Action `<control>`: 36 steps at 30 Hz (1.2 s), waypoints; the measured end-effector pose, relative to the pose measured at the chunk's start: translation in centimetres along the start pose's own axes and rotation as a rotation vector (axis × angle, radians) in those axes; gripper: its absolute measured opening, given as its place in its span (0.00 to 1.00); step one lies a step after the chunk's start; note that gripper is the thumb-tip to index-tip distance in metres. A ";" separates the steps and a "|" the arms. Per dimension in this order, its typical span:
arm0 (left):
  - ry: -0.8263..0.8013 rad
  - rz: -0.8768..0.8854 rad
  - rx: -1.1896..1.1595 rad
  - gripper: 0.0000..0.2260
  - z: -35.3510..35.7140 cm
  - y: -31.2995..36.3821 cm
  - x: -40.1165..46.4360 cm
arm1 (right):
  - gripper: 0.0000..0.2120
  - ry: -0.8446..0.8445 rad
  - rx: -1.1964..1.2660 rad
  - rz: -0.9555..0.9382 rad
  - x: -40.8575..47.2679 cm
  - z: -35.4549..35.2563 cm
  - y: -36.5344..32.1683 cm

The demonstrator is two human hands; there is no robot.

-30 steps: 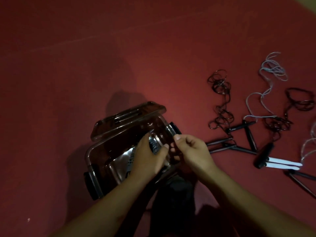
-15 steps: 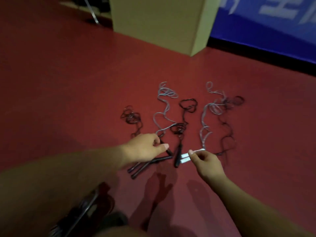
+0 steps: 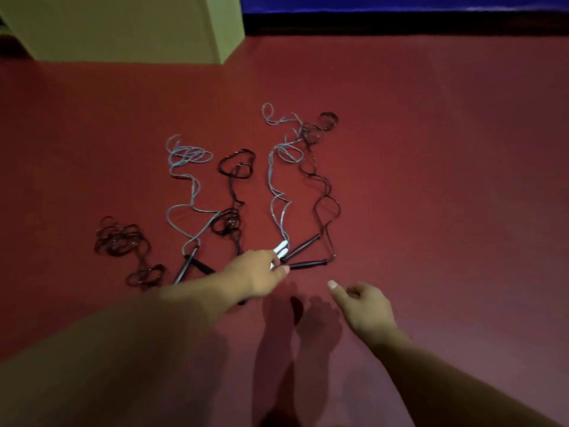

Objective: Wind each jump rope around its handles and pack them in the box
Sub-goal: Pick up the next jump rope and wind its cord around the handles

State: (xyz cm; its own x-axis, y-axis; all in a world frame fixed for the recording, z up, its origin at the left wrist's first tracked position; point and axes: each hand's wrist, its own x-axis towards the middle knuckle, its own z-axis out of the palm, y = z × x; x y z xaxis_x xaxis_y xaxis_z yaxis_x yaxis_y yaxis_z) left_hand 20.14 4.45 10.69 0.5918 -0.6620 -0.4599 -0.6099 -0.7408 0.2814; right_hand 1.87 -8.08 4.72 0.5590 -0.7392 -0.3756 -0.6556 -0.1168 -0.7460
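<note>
Several jump ropes lie unwound on the red floor. My left hand (image 3: 257, 274) grips the white handles (image 3: 281, 249) of a grey-corded rope (image 3: 275, 192). Just right of it lie two black handles (image 3: 303, 255) of a dark rope (image 3: 326, 208). Another grey rope (image 3: 187, 186) with black handles (image 3: 187, 266) lies further left, beside a black rope (image 3: 235, 192) and a dark tangled rope (image 3: 123, 241). My right hand (image 3: 365, 306) hovers above the floor to the right, fingers loosely curled, holding nothing. The box is out of view.
A pale green block (image 3: 123, 26) stands at the back left. A blue wall panel (image 3: 400, 3) with a black base runs along the back right. Shadows of my hands fall on the floor (image 3: 446, 180) below them.
The view swung from the box to the ropes. My left hand moved right onto the white handles, which my right hand pinched half a second ago and has now released, drawing back.
</note>
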 end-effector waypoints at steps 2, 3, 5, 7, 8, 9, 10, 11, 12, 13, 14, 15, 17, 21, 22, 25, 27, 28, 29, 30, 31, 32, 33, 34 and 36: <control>-0.054 -0.011 -0.017 0.20 3.2 0.0 2.0 | 0.21 0.015 0.043 0.034 1.6 1.0 0.3; -0.060 -0.013 -0.022 0.23 4.0 0.1 2.5 | 0.21 0.022 0.057 0.049 2.0 1.3 0.3; -0.061 -0.008 -0.056 0.26 5.4 0.6 4.4 | 0.19 0.039 0.072 0.114 3.4 2.5 0.6; -0.012 0.016 -0.093 0.28 6.1 1.1 6.5 | 0.17 0.041 0.074 0.167 4.7 3.8 0.8; 0.031 0.036 -0.113 0.29 6.2 1.4 7.2 | 0.18 0.033 0.061 0.180 4.8 4.3 0.5; 0.059 0.068 -0.125 0.30 6.6 1.7 8.8 | 0.19 0.028 0.049 0.187 5.9 5.0 0.9; 0.084 0.092 -0.113 0.32 6.8 1.7 9.5 | 0.20 0.018 0.036 0.184 6.2 5.4 0.9; 0.091 0.123 -0.087 0.34 7.3 1.9 10.8 | 0.20 0.021 0.025 0.181 7.1 5.5 1.5; 0.084 0.140 -0.047 0.36 7.7 1.7 11.5 | 0.19 0.024 0.018 0.186 7.5 5.5 1.7; 0.081 0.159 -0.004 0.38 8.3 1.6 12.3 | 0.19 0.039 0.010 0.201 8.2 5.3 2.2; 0.085 0.167 0.026 0.39 8.9 1.5 12.8 | 0.18 0.054 0.009 0.222 8.7 5.0 2.5; 0.099 0.174 0.047 0.40 9.5 1.4 13.2 | 0.17 0.072 0.013 0.249 9.2 4.9 3.0; 0.091 0.154 0.042 0.39 10.4 1.3 13.7 | 0.15 0.084 0.001 0.313 10.0 5.1 3.9; 0.079 0.085 0.023 0.27 10.5 1.5 14.2 | 0.16 0.093 0.008 0.376 10.8 5.7 4.6; 0.095 0.084 0.047 0.22 10.5 1.5 14.2 | 0.16 0.096 0.011 0.387 11.1 5.6 4.7; 0.110 0.067 0.055 0.14 10.9 1.5 14.0 | 0.16 0.086 0.021 0.383 11.3 5.3 4.5; 0.087 0.074 -0.015 0.13 10.8 1.6 13.7 | 0.14 0.069 0.033 0.354 10.9 5.1 4.3; 0.069 0.082 -0.056 0.12 10.6 1.5 13.6 | 0.13 0.066 0.045 0.330 10.7 5.1 4.0; 0.046 0.093 -0.093 0.10 10.2 1.5 13.4 | 0.12 0.074 0.065 0.305 10.4 4.8 3.6; 0.010 0.107 -0.133 0.08 9.6 1.6 13.2 | 0.13 0.094 0.080 0.272 10.1 4.4 3.0; -0.049 0.127 -0.174 0.07 8.9 1.8 13.0 | 0.16 0.116 0.091 0.235 9.9 3.8 2.2; -0.134 0.146 -0.218 0.06 8.0 2.0 12.8 | 0.18 0.137 0.098 0.195 9.7 3.0 1.6; -0.232 0.152 -0.272 0.05 7.1 2.3 12.3 | 0.20 0.144 0.104 0.153 9.5 2.1 1.0; -0.321 0.147 -0.311 0.05 5.4 2.8 11.3 | 0.21 0.139 0.100 0.094 9.1 0.9 -0.4; -0.457 0.120 -0.394 0.05 2.9 3.4 9.3 | 0.21 0.088 0.025 0.007 8.4 -1.1 -2.3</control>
State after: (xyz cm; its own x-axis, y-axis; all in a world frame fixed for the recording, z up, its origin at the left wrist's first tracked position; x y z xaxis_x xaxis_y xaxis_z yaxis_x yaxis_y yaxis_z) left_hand 22.05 -3.93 4.93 0.1924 -0.6924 -0.6954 -0.3658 -0.7082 0.6039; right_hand 7.54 -14.77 3.91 0.5075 -0.7952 -0.3318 -0.6456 -0.0959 -0.7576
